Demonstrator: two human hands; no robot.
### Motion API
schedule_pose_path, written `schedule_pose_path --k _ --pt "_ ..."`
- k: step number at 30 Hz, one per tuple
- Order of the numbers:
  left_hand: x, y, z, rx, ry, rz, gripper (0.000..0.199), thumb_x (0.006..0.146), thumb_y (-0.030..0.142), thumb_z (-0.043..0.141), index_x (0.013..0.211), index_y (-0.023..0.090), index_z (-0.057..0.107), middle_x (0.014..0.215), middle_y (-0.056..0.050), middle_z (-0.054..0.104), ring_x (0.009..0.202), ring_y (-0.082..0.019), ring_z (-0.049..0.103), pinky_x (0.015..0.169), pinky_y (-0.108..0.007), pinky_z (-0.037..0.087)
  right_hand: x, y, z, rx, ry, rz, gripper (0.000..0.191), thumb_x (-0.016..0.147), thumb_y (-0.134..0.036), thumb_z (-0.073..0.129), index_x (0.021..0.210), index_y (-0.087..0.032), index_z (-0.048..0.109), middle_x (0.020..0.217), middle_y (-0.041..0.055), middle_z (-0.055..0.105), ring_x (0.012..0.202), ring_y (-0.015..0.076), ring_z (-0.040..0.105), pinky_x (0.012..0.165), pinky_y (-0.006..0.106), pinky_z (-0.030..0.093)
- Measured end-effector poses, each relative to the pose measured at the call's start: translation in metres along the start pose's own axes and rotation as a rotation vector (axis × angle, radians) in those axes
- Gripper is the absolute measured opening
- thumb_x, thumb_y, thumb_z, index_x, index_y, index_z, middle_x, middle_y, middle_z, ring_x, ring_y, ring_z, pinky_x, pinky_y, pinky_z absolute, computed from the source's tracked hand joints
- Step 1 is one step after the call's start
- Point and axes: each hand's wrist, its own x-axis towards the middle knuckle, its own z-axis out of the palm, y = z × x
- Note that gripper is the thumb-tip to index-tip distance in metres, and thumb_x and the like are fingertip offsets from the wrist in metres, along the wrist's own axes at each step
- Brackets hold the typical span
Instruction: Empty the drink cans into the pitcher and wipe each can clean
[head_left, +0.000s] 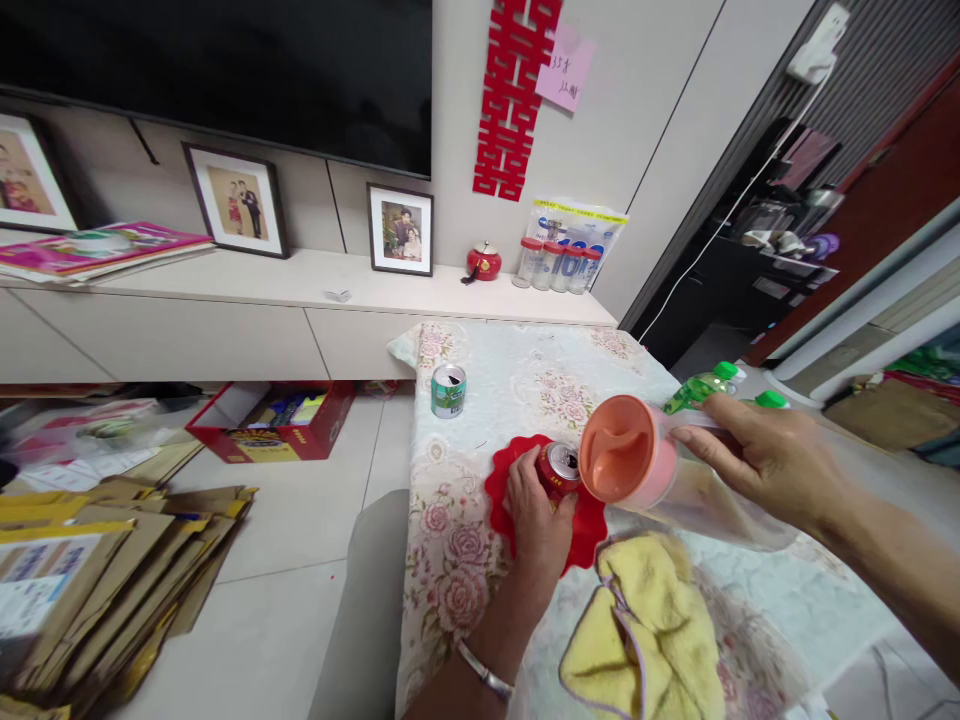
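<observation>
My left hand (536, 515) is wrapped round a red drink can (559, 468) with an opened top. The can stands on a red scalloped mat (589, 540) on the table. In my right hand (765, 455) is a clear plastic pitcher (701, 500) with a coral-pink lid (619, 450), tipped toward the can. The lid's edge is close beside the can's top; whether they touch I cannot tell, nor can I make out any liquid flowing. A folded yellow cloth (652, 630) lies nearer me. Toward the far left of the table stands a green can (448, 390), also opened.
A flowered cloth covers the table (495, 370). Green-capped bottles (701, 388) stand behind the pitcher. Beyond is a white cabinet (300, 285) with framed photos (401, 230), a red pot (484, 262) and red-lidded jars (551, 265). Flattened cardboard (127, 570) lies on the left floor.
</observation>
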Motion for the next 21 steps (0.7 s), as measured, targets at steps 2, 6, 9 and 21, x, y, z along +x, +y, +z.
schedule_pose_path --k 2,6,9,21 --pt "-0.0001 -0.0003 0.0001 -0.001 -0.001 0.003 0.068 0.076 0.008 0.075 0.137 0.027 0.054 0.141 -0.012 0.063 0.138 -0.036 0.057 0.117 -0.058 0.045 -0.0001 0.0001 0.0 0.003 0.002 -0.003 0.046 0.112 -0.05 0.049 0.076 -0.025 0.037 0.052 -0.01 0.032 0.039 0.0076 0.038 0.045 0.024 0.029" --pt "-0.0002 -0.0009 0.0004 0.003 0.001 -0.003 0.067 0.076 0.008 0.076 0.137 0.027 0.055 0.141 -0.012 0.063 0.138 -0.036 0.057 0.117 -0.058 0.045 -0.0002 0.0005 0.0005 0.005 0.001 -0.002 0.045 0.112 -0.05 0.049 0.076 -0.025 0.038 0.053 -0.0102 0.033 0.04 0.0075 0.038 0.045 0.024 0.029" --pt "-0.0002 -0.0013 0.0002 -0.001 -0.005 -0.007 0.067 0.076 0.008 0.076 0.137 0.027 0.054 0.142 -0.013 0.063 0.139 -0.036 0.056 0.117 -0.059 0.044 -0.0001 0.0008 0.001 0.007 0.003 -0.003 0.045 0.112 -0.049 0.049 0.076 -0.025 0.037 0.053 -0.0102 0.032 0.039 0.0074 0.038 0.044 0.024 0.029" --pt "0.0007 -0.0015 -0.0005 -0.019 -0.006 0.004 0.067 0.076 0.007 0.075 0.137 0.027 0.054 0.14 -0.012 0.063 0.138 -0.036 0.057 0.117 -0.059 0.044 -0.0006 -0.0001 0.0 -0.003 -0.005 0.005 0.045 0.112 -0.05 0.048 0.076 -0.025 0.037 0.053 -0.0103 0.031 0.039 0.0077 0.038 0.045 0.024 0.029"
